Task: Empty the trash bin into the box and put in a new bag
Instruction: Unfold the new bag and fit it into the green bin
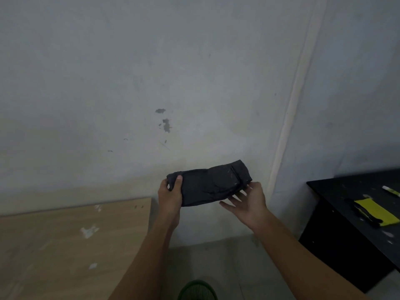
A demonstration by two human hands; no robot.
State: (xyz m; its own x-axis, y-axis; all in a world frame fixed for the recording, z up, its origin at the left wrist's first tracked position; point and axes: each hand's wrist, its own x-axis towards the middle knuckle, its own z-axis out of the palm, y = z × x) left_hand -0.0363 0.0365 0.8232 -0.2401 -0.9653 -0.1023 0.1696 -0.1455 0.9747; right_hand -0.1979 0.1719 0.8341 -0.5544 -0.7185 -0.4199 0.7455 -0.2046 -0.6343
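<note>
Head view: left hand (170, 194) pinches one end of the folded black bag (208, 182); right hand (246, 201), fingers (234, 197) spread open, supports its underside, likely for unfolding above the green bin (197, 290).

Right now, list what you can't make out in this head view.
- Green bin: cut off by the bottom edge; whether it's empty or lined can't be told.
- Box: not in view.
- Folded black bag: its underside is hidden by the left hand and right hand; how many bags, unclear.
- Dark item on the yellow sheet: too dim and blurred to identify.
- Black table: cut off by the right edge.
</note>
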